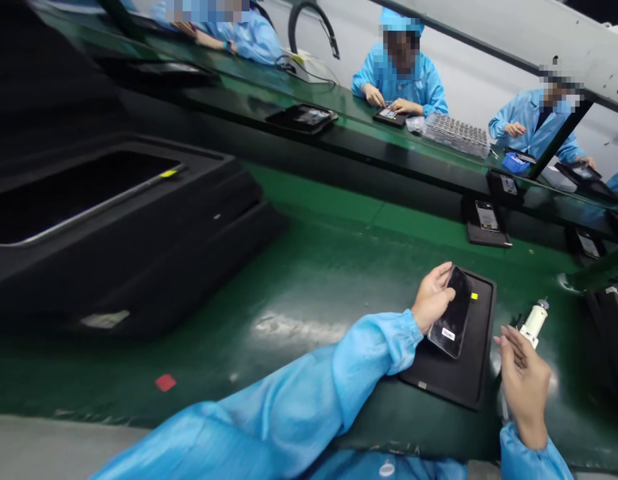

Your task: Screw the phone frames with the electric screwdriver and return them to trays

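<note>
A smartphone (459,310) with a dark glossy face and a small white label near its lower end is gripped along its left edge by my left hand (433,297). It is tilted above a black tray (481,333) that bears a small yellow sticker. To the right of the tray, my right hand (526,387) is raised, fingers loosely bent and apart, with nothing visible in them. Just behind it stands a white cylindrical device (535,321) with a metal knob on top; my right hand partly hides its lower part.
Large stacked black foam trays (199,220) fill the left side, a dark panel lying in the top one. A red square (165,383) lies on the green bench (299,373). Beyond are phone trays (489,233), a clear parts tray (456,133) and several co-workers in blue.
</note>
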`<state>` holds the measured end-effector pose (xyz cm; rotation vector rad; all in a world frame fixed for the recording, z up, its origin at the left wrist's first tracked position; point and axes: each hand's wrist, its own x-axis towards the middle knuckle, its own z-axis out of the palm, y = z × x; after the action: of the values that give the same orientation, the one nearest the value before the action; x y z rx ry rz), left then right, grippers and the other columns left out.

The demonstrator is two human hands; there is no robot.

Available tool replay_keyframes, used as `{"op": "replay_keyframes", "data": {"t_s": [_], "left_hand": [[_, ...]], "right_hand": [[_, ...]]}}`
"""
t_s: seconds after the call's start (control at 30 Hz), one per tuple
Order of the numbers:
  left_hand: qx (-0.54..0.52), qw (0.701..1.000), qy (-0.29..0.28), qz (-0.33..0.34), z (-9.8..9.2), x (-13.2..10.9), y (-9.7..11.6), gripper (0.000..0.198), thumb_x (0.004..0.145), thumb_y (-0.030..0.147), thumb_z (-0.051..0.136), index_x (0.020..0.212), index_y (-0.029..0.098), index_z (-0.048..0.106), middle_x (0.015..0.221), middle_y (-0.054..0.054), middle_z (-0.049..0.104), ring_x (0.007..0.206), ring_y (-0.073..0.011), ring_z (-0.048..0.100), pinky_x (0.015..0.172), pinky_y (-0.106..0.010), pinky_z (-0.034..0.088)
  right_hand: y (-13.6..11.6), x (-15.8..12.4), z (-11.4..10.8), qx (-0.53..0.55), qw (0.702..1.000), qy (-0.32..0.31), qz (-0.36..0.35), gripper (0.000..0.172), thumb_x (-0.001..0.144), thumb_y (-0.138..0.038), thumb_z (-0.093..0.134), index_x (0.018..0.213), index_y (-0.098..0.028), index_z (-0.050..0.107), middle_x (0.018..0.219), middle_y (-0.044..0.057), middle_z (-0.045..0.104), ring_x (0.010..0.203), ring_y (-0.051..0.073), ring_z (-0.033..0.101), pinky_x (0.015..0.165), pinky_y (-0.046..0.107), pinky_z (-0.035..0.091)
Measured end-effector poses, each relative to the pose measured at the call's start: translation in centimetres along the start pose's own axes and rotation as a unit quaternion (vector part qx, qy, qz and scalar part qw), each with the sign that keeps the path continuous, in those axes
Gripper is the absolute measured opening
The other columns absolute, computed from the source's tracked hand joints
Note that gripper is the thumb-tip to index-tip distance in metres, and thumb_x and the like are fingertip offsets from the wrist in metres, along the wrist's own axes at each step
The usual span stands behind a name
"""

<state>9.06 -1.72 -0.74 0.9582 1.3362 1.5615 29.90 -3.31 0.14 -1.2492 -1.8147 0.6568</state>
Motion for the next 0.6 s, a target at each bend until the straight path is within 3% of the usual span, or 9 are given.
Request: {"op": "replay_keyframes", "data": {"t_s": [0.07, 0.17, 0.23, 0.3, 0.37, 0.4, 0.47, 0.53, 0.6], "left_hand": [[-0.002, 1.000, -0.001, 0.001, 0.0, -0.5, -0.1, 0.082, 0.068, 0.004, 0.043, 0.146, 0.008, 0.019, 0.146, -0.020, 0.038, 0.134, -0.0225, 0.041, 0.112, -0.042, 0.039], [0.097, 0.995, 0.019, 0.032, -1.4, -2.6, 0.4, 0.075, 0.077, 0.015, 0.052, 0.146, 0.014, 0.024, 0.151, -0.015, 0.030, 0.143, -0.0239, 0.024, 0.120, -0.048, 0.019], [0.256, 0.966, 0.025, 0.036, -3.2, -4.7, 0.8, 0.066, 0.084, 0.030, 0.053, 0.144, 0.014, 0.031, 0.153, -0.015, 0.026, 0.146, -0.0270, 0.012, 0.120, -0.056, 0.005], [0.400, 0.916, -0.010, 0.011, -5.0, -7.0, 0.9, 0.063, 0.087, 0.044, 0.050, 0.140, 0.012, 0.040, 0.153, -0.017, 0.024, 0.145, -0.0323, 0.007, 0.115, -0.064, 0.000], [0.441, 0.896, -0.053, -0.001, -6.0, -9.0, 0.7, 0.059, 0.088, 0.045, 0.050, 0.137, 0.012, 0.045, 0.152, -0.017, 0.024, 0.145, -0.0337, 0.008, 0.114, -0.065, -0.002], [0.428, 0.902, -0.061, 0.003, -6.3, -9.8, 0.4, 0.056, 0.088, 0.041, 0.049, 0.137, 0.013, 0.045, 0.152, -0.016, 0.027, 0.145, -0.0323, 0.011, 0.115, -0.064, -0.003], [0.326, 0.945, -0.040, -0.003, -6.5, -10.6, 0.2, 0.054, 0.087, 0.032, 0.049, 0.138, 0.016, 0.044, 0.148, -0.012, 0.037, 0.143, -0.0285, 0.022, 0.119, -0.058, 0.001], [0.137, 0.989, -0.003, -0.055, -7.1, -10.4, 0.5, 0.056, 0.084, 0.034, 0.054, 0.136, 0.016, 0.046, 0.140, -0.012, 0.049, 0.136, -0.0290, 0.039, 0.118, -0.054, 0.019], [-0.058, 0.992, 0.028, -0.111, -8.1, -9.8, 1.6, 0.064, 0.077, 0.039, 0.065, 0.134, 0.015, 0.049, 0.131, -0.013, 0.057, 0.122, -0.0304, 0.054, 0.110, -0.049, 0.038]], "right_hand": [[0.0, 0.2, 0.2, -0.046, 0.999, -0.021, 0.014, 0.046, 0.090, -0.047, 0.048, 0.109, -0.009, 0.064, 0.103, 0.018, 0.070, 0.085, 0.025, 0.070, 0.071, 0.034, 0.056], [-0.2, 0.3, 0.2, -0.162, 0.984, -0.064, 0.022, 0.056, 0.092, -0.053, 0.039, 0.112, -0.005, 0.062, 0.092, 0.019, 0.070, 0.080, 0.028, 0.068, 0.068, 0.037, 0.052], [-0.3, 0.1, 0.3, -0.224, 0.969, -0.097, 0.032, 0.058, 0.094, -0.055, 0.033, 0.110, -0.007, 0.062, 0.082, 0.017, 0.070, 0.073, 0.029, 0.067, 0.062, 0.037, 0.048], [-0.5, 0.0, 0.7, -0.264, 0.955, -0.130, 0.037, 0.057, 0.095, -0.056, 0.030, 0.102, -0.010, 0.063, 0.071, 0.014, 0.068, 0.065, 0.029, 0.065, 0.056, 0.034, 0.043], [-0.7, -0.1, 1.3, -0.261, 0.952, -0.155, 0.033, 0.055, 0.095, -0.058, 0.030, 0.091, -0.014, 0.063, 0.068, 0.013, 0.066, 0.063, 0.027, 0.064, 0.054, 0.033, 0.040], [-0.8, -0.2, 1.6, -0.238, 0.956, -0.165, 0.036, 0.054, 0.094, -0.059, 0.032, 0.087, -0.016, 0.062, 0.066, 0.011, 0.064, 0.061, 0.026, 0.062, 0.053, 0.032, 0.039], [-1.1, -0.2, 2.1, -0.150, 0.970, -0.176, 0.068, 0.053, 0.089, -0.064, 0.041, 0.090, -0.015, 0.062, 0.061, 0.006, 0.060, 0.055, 0.022, 0.058, 0.051, 0.030, 0.039], [-1.6, -0.3, 2.7, -0.032, 0.975, -0.174, 0.135, 0.062, 0.082, -0.067, 0.053, 0.107, -0.011, 0.059, 0.059, 0.000, 0.057, 0.052, 0.018, 0.055, 0.048, 0.028, 0.041], [-2.6, -0.5, 3.6, 0.076, 0.961, -0.171, 0.203, 0.080, 0.074, -0.067, 0.064, 0.125, -0.007, 0.048, 0.067, -0.001, 0.059, 0.052, 0.017, 0.055, 0.044, 0.026, 0.043]]}}
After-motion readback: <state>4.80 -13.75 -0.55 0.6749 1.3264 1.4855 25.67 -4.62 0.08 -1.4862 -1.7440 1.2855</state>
